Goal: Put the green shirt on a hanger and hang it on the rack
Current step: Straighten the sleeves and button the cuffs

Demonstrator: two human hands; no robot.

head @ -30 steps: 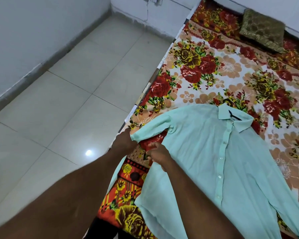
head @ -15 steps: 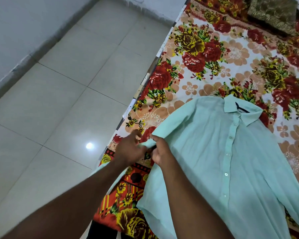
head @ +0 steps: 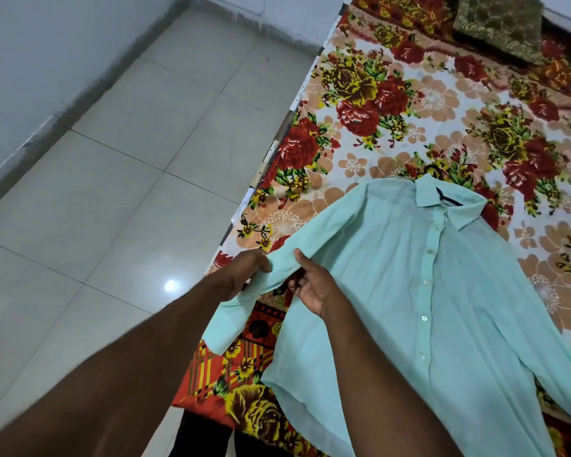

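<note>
Lying at far left is a pale grey tiled floor (head: 112, 166), next to a bed under one red-and-yellow floral bedspread (head: 393, 103). One left hand (head: 243, 272) curls its fingers round the shirt's long sleeve (head: 285, 258) on the floor side. Just beside it, one right hand (head: 314, 286) pinches the same sleeve, thumb on top. One thin, pale mint-green button-up shirt (head: 442, 308) lies spread face up on the bedspread, collar away from the person, with five small pale buttons showing down its front. One olive-gold cushion (head: 498, 24) sits at top right.
</note>
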